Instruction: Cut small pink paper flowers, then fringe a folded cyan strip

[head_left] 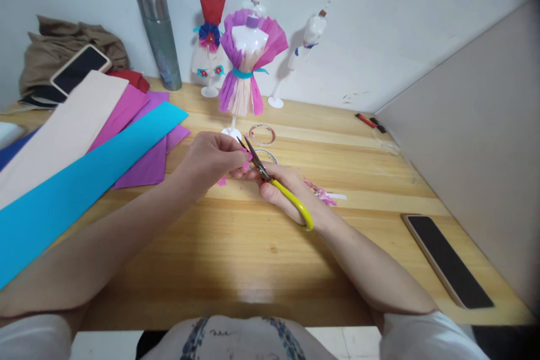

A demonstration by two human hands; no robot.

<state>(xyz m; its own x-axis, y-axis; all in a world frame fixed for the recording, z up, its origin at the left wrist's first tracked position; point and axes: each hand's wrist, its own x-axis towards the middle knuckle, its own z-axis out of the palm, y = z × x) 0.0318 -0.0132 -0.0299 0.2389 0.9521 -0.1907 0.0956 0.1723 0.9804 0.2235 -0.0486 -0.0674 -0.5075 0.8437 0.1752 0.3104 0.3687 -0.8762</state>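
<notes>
Pinched in my left hand (213,158) is a small piece of pink crepe paper (246,162). My right hand (289,188) is closed around a pair of scissors (291,198) with yellow handles, its blades a little apart beside the pink paper. Both hands are close together over the table. Just behind them stands a mini mannequin (248,39) in a purple, pink and cream paper dress with a blue waistband. A clear tape roll (262,134) lies by its base, and a second ring (265,153) is partly hidden by my fingers.
Folded crepe paper sheets, a blue one (90,177) on top, cover the table's left. A flask (158,34), brown cloth (80,39) and phone (81,69) stand or lie behind. More mannequins (211,39) line the wall. Pink scraps (323,194) and another phone (447,259) are on the right.
</notes>
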